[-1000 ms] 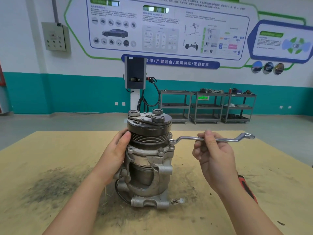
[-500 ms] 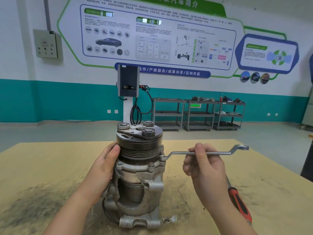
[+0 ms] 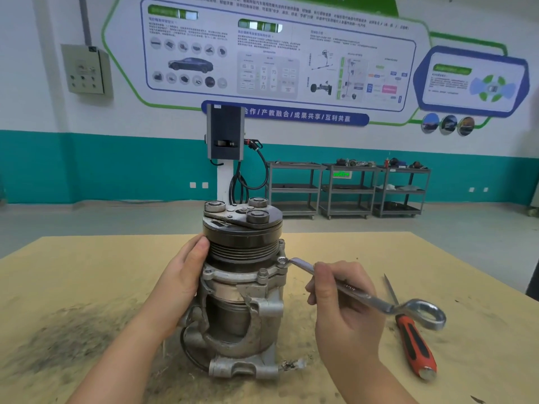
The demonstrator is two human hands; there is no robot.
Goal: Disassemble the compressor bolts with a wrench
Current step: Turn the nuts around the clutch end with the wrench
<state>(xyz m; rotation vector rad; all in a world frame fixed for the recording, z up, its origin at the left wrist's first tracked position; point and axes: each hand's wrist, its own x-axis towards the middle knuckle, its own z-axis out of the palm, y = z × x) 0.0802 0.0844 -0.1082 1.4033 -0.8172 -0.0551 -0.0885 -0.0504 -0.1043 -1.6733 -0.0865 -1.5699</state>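
Counter (image 3: 87, 275) supports one upright compressor (image 3: 242, 290); left hand (image 3: 180, 284) braces it, fingers extended; right hand (image 3: 344, 310) fingers grasp one wrench (image 3: 364, 295) seated on one flange bolt (image 3: 281, 261).

The compressor (image 3: 242, 290) is standing upright at the frame's centre on the bench (image 3: 87, 272). The wrench (image 3: 361, 293) is reaching rightward from its bolt (image 3: 281, 261); a screwdriver (image 3: 414, 339) is lying lower right.

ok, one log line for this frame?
left hand steadies grey metal compressor | right hand grips silver ring wrench, ring on flange bolt | red-handled screwdriver on table
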